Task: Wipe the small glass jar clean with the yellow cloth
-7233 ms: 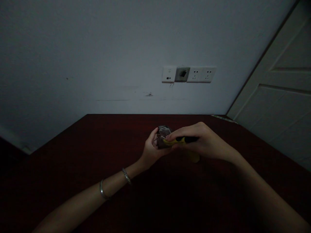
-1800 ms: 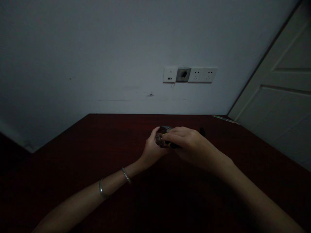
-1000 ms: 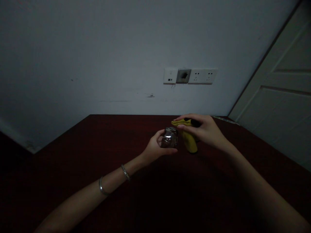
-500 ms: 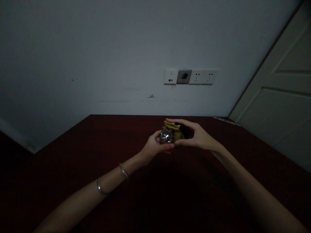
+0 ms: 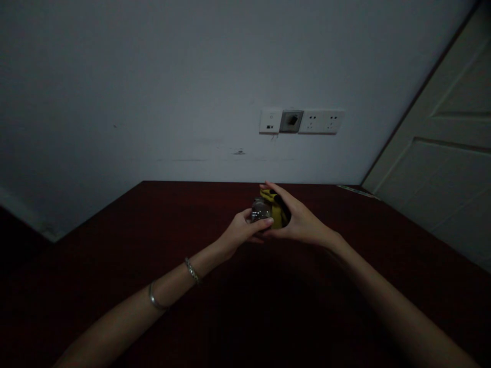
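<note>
My left hand (image 5: pixel 238 231) is closed around a small clear glass jar (image 5: pixel 261 208), its thumb lying along the near side. Light glints off the glass, which is held above the table on its side or tilted. Against the jar's right end sits a yellow cloth (image 5: pixel 276 215) with black parts. My right hand (image 5: pixel 305 221) curves around this cloth, fingers over the top and thumb below, near my left thumb. What lies inside the right palm, and the jar's right end, are hidden.
Both forearms reach over a dark red wooden table (image 5: pixel 184 204). Behind it stands a pale wall (image 5: pixel 184 92) with a row of sockets and switches (image 5: pixel 318 122). A panelled door (image 5: pixel 452 163) is at the right. The light is dim.
My right hand has shifted left and closed in over the yellow cloth, its fingertips now slightly higher. The jar and my left hand have moved slightly left.
</note>
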Demonstrator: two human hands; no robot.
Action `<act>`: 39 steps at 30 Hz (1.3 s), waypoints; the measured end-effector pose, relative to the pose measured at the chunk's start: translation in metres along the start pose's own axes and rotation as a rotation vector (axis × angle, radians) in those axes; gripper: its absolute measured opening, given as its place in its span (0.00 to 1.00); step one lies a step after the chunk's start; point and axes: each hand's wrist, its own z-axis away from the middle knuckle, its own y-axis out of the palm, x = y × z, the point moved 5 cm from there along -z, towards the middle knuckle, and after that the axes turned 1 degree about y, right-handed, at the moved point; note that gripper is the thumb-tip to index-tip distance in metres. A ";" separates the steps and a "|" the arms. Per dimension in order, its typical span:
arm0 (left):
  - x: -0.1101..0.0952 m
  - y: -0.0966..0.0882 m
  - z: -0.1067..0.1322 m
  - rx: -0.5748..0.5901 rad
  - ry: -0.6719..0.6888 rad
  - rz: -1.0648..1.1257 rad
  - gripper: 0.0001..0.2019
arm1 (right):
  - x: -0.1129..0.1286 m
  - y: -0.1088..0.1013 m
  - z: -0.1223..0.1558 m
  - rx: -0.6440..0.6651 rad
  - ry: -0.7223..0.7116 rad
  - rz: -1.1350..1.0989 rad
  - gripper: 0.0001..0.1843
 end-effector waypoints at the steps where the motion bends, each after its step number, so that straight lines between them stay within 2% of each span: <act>1: 0.000 0.000 0.000 -0.002 -0.005 0.005 0.28 | -0.001 0.000 0.000 -0.003 0.003 0.000 0.56; 4: 0.001 0.001 0.000 0.009 0.012 0.054 0.26 | -0.003 0.000 0.000 -0.042 0.021 -0.007 0.56; 8: 0.002 0.002 -0.003 0.042 0.103 0.128 0.24 | -0.006 0.002 -0.001 -0.103 0.072 -0.079 0.57; 12: 0.004 0.002 -0.008 0.110 0.198 0.183 0.26 | -0.013 0.001 -0.002 -0.172 0.153 -0.236 0.56; 16: 0.006 0.002 -0.010 0.155 0.211 0.173 0.30 | -0.022 -0.003 -0.002 -0.226 0.252 -0.358 0.57; 21: 0.004 -0.001 -0.009 0.137 0.218 0.168 0.38 | -0.026 0.004 0.000 -0.191 0.307 -0.499 0.54; 25: -0.004 -0.002 -0.006 0.126 0.283 0.132 0.43 | -0.025 0.009 0.000 -0.157 0.308 -0.517 0.53; 32: -0.004 -0.001 -0.005 0.121 0.300 0.094 0.40 | -0.020 0.005 -0.001 -0.103 0.337 -0.549 0.55; 39: 0.000 -0.002 -0.001 0.109 0.333 0.106 0.45 | -0.011 -0.008 -0.007 0.011 0.182 -0.425 0.48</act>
